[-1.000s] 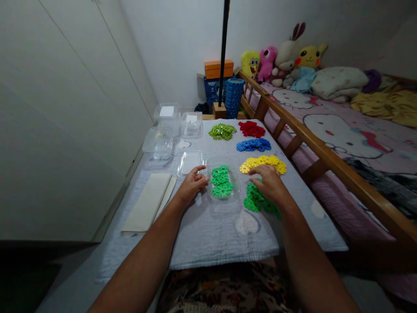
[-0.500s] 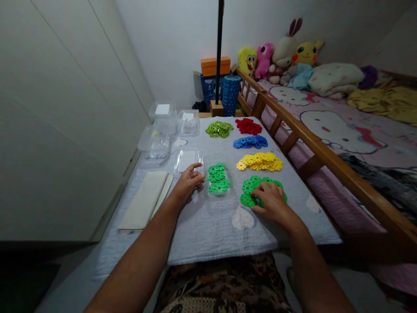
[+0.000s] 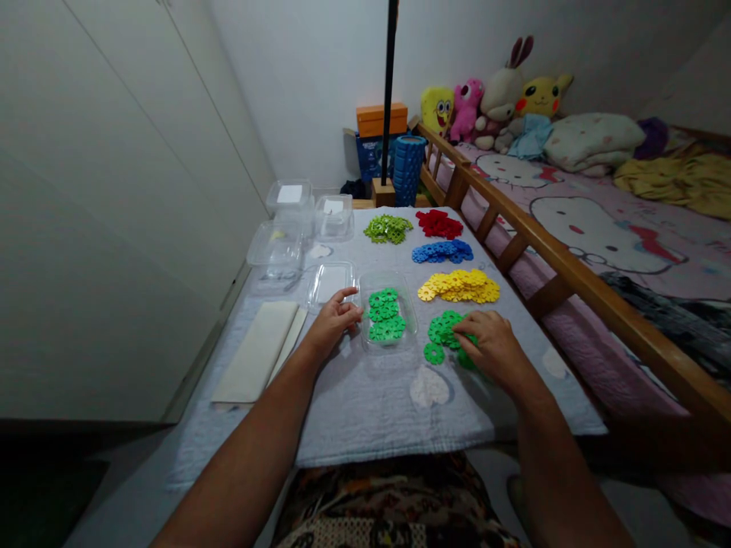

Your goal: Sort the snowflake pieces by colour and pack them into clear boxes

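In the head view, a clear plastic container (image 3: 411,293) holds several green flower-shaped plastic discs (image 3: 386,313) in overlapping rows. My left hand (image 3: 336,318) lies against its left rim, with fingers loosely bent and apart. To the right of the container is a loose pile of green flower discs (image 3: 444,327), and one disc (image 3: 434,354) lies separate at its near-left side. Above this pile my right hand (image 3: 489,342) has thumb and fingers pinched together at a green disc. That hand covers the right part of the pile.
Beyond lie piles of yellow (image 3: 458,286), blue (image 3: 442,251), red (image 3: 438,224) and light green pieces (image 3: 387,228). A clear lid (image 3: 331,285), a folded cream cloth (image 3: 256,350) and stacked clear containers (image 3: 275,247) occupy the left. A wooden bed rail (image 3: 548,262) borders the right side.
My right hand has shifted slightly right over the green pile, and the near-left disc now lies apart from it. My left hand stays at the container's rim. The view has shifted slightly.
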{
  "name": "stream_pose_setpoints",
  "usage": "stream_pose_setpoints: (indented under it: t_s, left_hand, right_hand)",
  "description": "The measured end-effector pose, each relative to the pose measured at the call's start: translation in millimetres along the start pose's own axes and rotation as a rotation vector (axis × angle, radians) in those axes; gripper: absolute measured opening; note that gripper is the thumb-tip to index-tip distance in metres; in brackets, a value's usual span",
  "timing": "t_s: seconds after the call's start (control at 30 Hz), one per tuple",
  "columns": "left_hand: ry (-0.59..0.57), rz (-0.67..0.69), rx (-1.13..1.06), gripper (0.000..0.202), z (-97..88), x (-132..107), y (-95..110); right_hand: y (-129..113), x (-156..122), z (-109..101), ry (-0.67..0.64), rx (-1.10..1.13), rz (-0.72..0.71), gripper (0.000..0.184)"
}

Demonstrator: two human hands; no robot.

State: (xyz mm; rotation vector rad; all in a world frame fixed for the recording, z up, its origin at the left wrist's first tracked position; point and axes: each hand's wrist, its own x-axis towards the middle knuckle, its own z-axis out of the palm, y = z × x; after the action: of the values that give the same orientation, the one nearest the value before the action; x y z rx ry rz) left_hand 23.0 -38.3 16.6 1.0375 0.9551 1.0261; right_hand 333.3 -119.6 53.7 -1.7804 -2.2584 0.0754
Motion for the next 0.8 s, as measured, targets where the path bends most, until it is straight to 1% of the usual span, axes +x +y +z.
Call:
stream_pose_setpoints:
  t_s: [0.1,0.17,0.23,0.37,0.5,0.57,0.67,0.73,0.8]
  left_hand:
    - [0.0,0.004,-0.004,0.064,0.2,-1,0]
    - [0.0,0.0,-0.005,0.064,0.6,-1,1]
    - [0.005,-0.004,-0.008,0.064,1.2,-2,2]
    - [0.017,-0.013,-0.013,0.064,2.3,-2,3]
    - [-0.001,-0.008,0.0,0.065,2.0,-2,3]
    - [-0.008,-0.009,0.0,0.066,1.3,-2,2]
    - [-0.011,-0.005,0.0,0.065,0.4,-1,1]
    - [-0.013,-0.001,0.007,0.064,0.3,-1,1]
    - [-0.014,-0.003,0.015,0.064,0.4,-1,2]
  right_hand:
    - [-9,18,-12,0.065,0.111,-0.053,0.016]
    - [-22,35,-16,0.085,0.167,-0.093,0.016]
    - [-38,53,-16,0.091,0.184,-0.114,0.015]
    - [-68,90,-6,0.026,0.122,-0.109,0.012]
    - [-84,118,11,-0.049,0.079,-0.099,0.014]
    - [-88,127,18,-0.055,0.085,-0.082,0.016]
    - [-84,130,24,-0.008,0.118,-0.041,0.02]
    - [-73,126,21,0.041,0.145,-0.013,0.021]
    - [-56,118,15,0.077,0.167,0.019,0.022]
